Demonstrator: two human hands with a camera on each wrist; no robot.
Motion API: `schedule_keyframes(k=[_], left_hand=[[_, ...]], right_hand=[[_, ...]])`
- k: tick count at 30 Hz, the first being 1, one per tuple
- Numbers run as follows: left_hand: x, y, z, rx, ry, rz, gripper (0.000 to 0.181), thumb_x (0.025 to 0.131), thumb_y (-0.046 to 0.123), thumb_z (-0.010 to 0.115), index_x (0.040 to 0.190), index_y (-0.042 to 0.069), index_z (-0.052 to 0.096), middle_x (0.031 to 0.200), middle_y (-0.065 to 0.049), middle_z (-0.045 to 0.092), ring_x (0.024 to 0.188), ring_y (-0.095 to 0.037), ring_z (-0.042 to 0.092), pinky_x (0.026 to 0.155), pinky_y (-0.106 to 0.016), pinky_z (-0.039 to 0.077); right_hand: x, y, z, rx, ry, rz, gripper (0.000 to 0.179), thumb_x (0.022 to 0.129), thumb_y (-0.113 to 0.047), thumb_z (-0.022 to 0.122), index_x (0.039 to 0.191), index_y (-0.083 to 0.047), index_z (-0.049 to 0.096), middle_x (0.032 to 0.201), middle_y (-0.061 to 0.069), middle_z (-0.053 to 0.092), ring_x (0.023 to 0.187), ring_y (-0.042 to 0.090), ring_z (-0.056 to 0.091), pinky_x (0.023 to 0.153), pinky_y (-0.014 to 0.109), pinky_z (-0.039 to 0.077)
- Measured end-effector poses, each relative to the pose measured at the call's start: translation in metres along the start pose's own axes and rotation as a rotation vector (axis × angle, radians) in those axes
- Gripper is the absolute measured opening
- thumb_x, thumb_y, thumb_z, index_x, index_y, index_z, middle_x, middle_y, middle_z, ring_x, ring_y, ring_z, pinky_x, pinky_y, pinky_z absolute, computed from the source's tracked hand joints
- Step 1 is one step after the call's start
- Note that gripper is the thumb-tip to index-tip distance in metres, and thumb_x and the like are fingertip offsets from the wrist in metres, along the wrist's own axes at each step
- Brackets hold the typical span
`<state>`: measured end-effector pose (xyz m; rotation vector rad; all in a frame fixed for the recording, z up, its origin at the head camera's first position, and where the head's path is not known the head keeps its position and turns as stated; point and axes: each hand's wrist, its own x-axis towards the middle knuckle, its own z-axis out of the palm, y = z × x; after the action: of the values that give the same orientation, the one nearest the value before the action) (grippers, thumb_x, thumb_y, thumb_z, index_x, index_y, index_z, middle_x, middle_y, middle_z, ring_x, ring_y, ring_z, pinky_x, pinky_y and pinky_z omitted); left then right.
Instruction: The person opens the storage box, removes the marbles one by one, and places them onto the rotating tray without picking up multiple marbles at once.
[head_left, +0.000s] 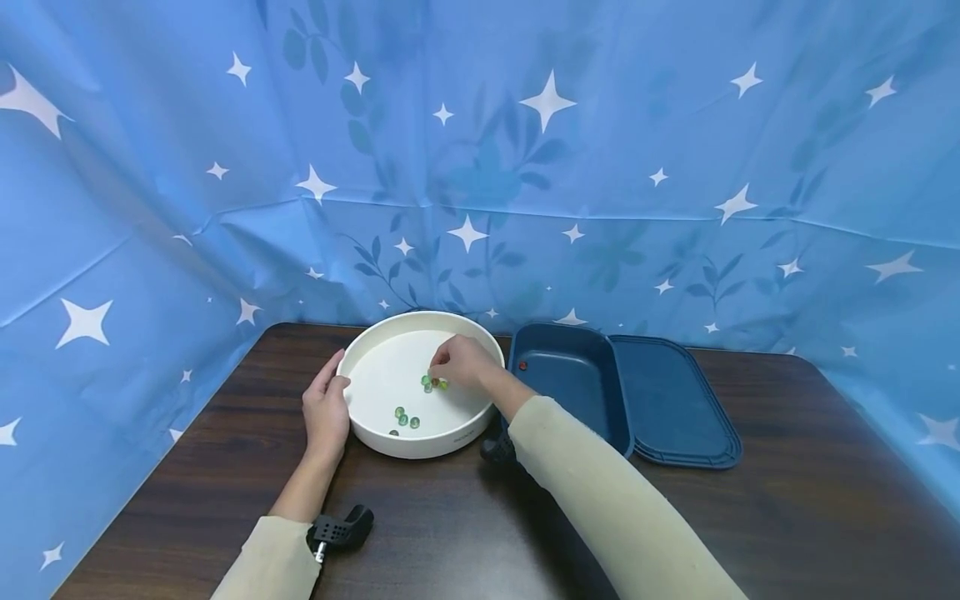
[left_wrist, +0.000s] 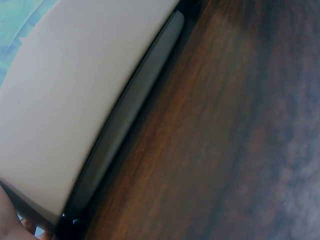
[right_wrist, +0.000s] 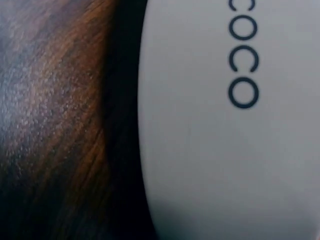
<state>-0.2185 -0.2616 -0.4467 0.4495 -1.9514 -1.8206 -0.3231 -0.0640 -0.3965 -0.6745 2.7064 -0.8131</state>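
A white round tray with a raised rim stands on the table, holding several small glass marbles, mostly green. One cluster of marbles lies near the middle, and another group of marbles is closer to the front. My left hand grips the tray's left side, thumb by the rim and fingers along the outer wall. Inside the tray, my right hand reaches down with bent fingers at the middle cluster; whether a marble is pinched there is unclear. The right wrist view shows only the tray's lettered outer wall.
Right of the tray, a dark blue rectangular box contains one reddish marble. Its flat blue lid lies beside it. The dark wooden table meets a blue star-patterned curtain at the back.
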Motion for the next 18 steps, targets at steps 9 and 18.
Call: schedule_keyframes(k=[9, 18], left_hand=[[-0.001, -0.002, 0.003, 0.0, 0.006, 0.004, 0.054, 0.097, 0.007, 0.04, 0.15, 0.011, 0.05, 0.158, -0.005, 0.046, 0.148, -0.022, 0.041, 0.122, -0.043, 0.035], [0.0, 0.0, 0.0, -0.003, -0.003, 0.002, 0.054, 0.098, 0.006, 0.039, 0.151, 0.012, 0.049, 0.159, -0.004, 0.045, 0.149, -0.022, 0.039, 0.122, -0.043, 0.034]], right_hand=[[-0.005, 0.002, -0.007, 0.007, 0.003, -0.003, 0.018, 0.094, -0.023, 0.069, 0.1, -0.009, 0.08, 0.089, 0.003, 0.077, 0.072, 0.008, 0.059, 0.062, 0.018, 0.046], [-0.029, 0.004, -0.062, 0.118, 0.048, -0.09, 0.025, 0.099, -0.026, 0.064, 0.111, -0.009, 0.077, 0.108, 0.014, 0.075, 0.085, 0.027, 0.07, 0.063, 0.025, 0.051]])
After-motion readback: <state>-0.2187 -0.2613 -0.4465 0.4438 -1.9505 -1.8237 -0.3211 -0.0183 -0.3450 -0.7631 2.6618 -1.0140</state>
